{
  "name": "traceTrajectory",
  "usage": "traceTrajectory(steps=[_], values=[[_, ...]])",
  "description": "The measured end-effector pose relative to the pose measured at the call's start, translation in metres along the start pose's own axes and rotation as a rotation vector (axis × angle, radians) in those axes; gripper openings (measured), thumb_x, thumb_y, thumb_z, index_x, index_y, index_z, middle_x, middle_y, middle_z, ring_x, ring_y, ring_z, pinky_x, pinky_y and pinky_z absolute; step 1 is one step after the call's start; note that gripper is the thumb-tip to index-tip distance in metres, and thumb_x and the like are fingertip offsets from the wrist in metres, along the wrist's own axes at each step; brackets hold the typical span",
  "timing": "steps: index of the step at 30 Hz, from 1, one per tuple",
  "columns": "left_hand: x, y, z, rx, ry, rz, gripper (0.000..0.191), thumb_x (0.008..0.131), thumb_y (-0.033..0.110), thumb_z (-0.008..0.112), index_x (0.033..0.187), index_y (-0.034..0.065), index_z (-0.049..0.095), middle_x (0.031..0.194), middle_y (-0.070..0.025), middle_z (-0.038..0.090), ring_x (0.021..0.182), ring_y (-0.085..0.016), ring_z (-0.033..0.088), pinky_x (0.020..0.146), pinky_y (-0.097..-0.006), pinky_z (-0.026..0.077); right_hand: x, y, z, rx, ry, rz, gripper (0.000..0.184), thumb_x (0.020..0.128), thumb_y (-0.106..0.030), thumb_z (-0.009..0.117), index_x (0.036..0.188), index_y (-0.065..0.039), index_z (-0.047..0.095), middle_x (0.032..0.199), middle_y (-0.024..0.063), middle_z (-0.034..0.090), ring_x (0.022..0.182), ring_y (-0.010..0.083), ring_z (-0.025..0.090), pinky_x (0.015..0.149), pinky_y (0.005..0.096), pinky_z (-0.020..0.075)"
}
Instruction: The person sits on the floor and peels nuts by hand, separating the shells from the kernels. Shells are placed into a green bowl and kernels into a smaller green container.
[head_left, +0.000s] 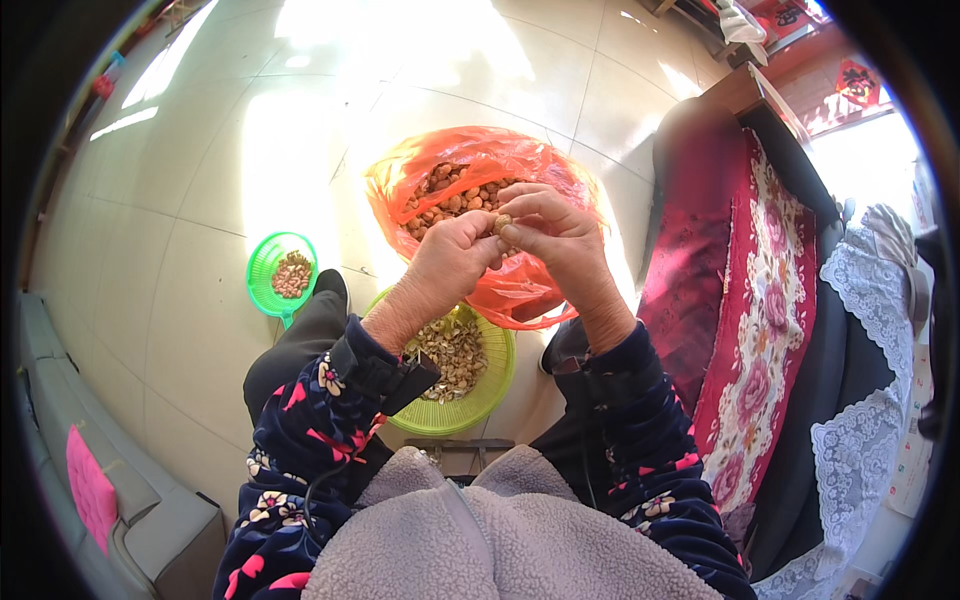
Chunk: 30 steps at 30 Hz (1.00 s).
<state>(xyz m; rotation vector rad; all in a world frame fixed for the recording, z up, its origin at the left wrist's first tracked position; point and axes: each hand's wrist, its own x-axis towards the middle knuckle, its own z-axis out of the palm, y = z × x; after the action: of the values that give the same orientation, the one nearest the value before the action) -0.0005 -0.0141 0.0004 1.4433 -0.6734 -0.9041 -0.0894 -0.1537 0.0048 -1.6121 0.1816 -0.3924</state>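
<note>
A small unshelled peanut (502, 223) is pinched between the fingertips of my left hand (456, 251) and my right hand (559, 236). Both hands are above an open red plastic bag (540, 157). Many nuts in their shells (450, 199), apparently peanuts, fill the bag. Below my left wrist, a yellow-green plastic basket (499, 367) holds a heap of broken shells (457, 360); my forearm hides part of it. A small green plastic strainer (259, 277) with a handle rests on the floor to the left, with reddish shelled kernels (292, 275) inside.
Pale floor tiles (202, 172) lie around the containers, with bright sunlight patches. On the right runs a seat draped in red floral cloth (757, 360), with white lace fabric (855, 465) beside it. A grey sofa (172, 532) with a pink cushion (90, 487) stands at lower left.
</note>
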Motion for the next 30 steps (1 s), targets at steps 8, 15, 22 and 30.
traceTrajectory(steps=[8, 15, 22, 30], values=[[-0.003, -0.01, 0.003, 0.2, 0.126, 0.115, 0.016, 0.091, 0.016, 0.054, 0.092, 0.0009, 0.059, 0.074, 0.0023, 0.055, 0.068, -0.004, 0.049, 0.059, -0.0195, 0.043, -0.005, 0.005, 0.025, 0.055, 0.131, -0.057, 0.009, 0.083, 0.004, 0.059, 0.091, 0.001, 0.06, 0.09, 0.0026, 0.062, 0.079, 0.0082, 0.056, 0.068, 0.0227, 0.0494], [0.0, -0.005, 0.006, 0.062, 0.176, 0.079, 0.016, 0.091, 0.017, 0.056, 0.094, 0.001, 0.06, 0.07, 0.0031, 0.055, 0.059, -0.002, 0.046, 0.05, -0.0172, 0.039, -0.002, 0.007, 0.017, 0.067, 0.152, 0.079, 0.011, 0.084, 0.0, 0.06, 0.095, -0.002, 0.062, 0.087, 0.0013, 0.062, 0.079, 0.0078, 0.057, 0.069, 0.0219, 0.0491], [0.002, 0.0, -0.004, -0.143, 0.155, -0.068, 0.017, 0.088, 0.014, 0.06, 0.095, -0.0012, 0.06, 0.077, -0.0024, 0.063, 0.066, -0.006, 0.057, 0.061, -0.0211, 0.048, -0.001, 0.016, 0.009, 0.045, 0.066, 0.146, 0.012, 0.084, 0.001, 0.061, 0.096, -0.002, 0.06, 0.084, 0.0022, 0.062, 0.075, 0.0088, 0.059, 0.07, 0.0236, 0.0513], [0.0, -0.002, -0.003, 0.003, 0.144, 0.112, 0.013, 0.087, 0.01, 0.06, 0.091, -0.0022, 0.061, 0.076, -0.004, 0.064, 0.071, -0.009, 0.061, 0.066, -0.0214, 0.051, -0.006, 0.01, 0.013, 0.078, 0.054, 0.125, 0.009, 0.081, 0.002, 0.064, 0.089, 0.0, 0.06, 0.08, 0.0031, 0.063, 0.072, 0.0093, 0.06, 0.066, 0.0234, 0.0516]])
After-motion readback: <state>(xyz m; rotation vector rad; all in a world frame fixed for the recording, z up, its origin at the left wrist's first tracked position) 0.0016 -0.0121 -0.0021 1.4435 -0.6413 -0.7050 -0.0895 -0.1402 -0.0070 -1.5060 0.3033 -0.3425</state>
